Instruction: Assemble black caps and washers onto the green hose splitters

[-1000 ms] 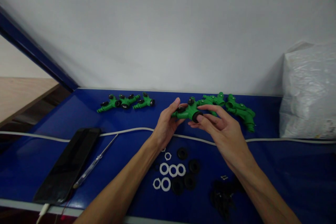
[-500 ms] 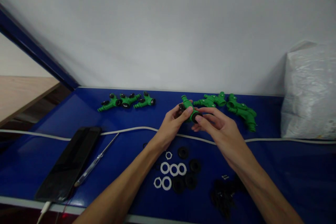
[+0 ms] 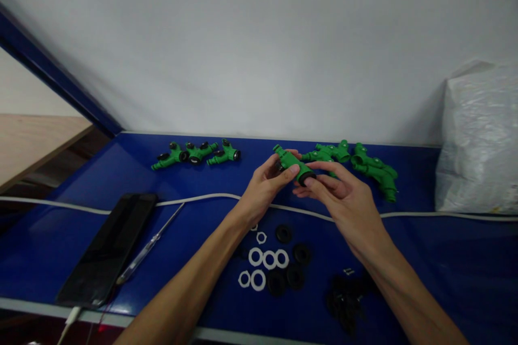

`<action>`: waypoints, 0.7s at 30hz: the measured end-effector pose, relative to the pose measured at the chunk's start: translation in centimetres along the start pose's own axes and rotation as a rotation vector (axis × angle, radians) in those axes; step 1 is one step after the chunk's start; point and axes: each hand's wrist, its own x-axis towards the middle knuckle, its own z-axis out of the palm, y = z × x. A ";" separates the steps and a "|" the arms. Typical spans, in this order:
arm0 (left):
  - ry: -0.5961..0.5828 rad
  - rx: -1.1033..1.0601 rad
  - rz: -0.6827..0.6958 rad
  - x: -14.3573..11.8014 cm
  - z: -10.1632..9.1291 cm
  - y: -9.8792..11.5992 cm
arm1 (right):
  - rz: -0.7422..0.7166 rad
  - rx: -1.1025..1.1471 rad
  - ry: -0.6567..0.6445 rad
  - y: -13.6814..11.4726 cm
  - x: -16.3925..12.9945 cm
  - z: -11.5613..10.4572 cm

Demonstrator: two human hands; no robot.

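Above the middle of the table, a green Y-shaped hose connector (image 3: 288, 159) is held tilted, its narrow end up to the left. My left hand (image 3: 263, 188) is closed around its body, thumb on top. At the lower right end sits a black ring (image 3: 306, 176), gripped by my right hand (image 3: 346, 194) with the thumb pressed on it and the fingers behind. My fingers hide part of the connector. On the table below lie several white nuts (image 3: 269, 260) and several black rings (image 3: 284, 233).
Green connectors with black fittings (image 3: 196, 152) lie at the back left. Plain green ones (image 3: 374, 170) are at the back right, near a wrapped white bag (image 3: 479, 145). A white cable (image 3: 218, 195) crosses the table past a phone (image 3: 107, 250), a screwdriver (image 3: 149, 245) and dark small parts (image 3: 343, 302).
The held connector has tilted further, its black-ringed end shifting slightly right and its narrow end left. Both hands keep their hold.
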 end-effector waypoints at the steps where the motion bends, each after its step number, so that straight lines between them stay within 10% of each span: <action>1: 0.006 -0.008 -0.007 0.0 0.0 0.0 | -0.008 -0.005 0.006 0.0 0.0 0.0; 21: 0.170 -0.046 -0.139 -0.1 0.4 0.3 | -0.095 -0.136 0.082 0.1 0.3 -0.4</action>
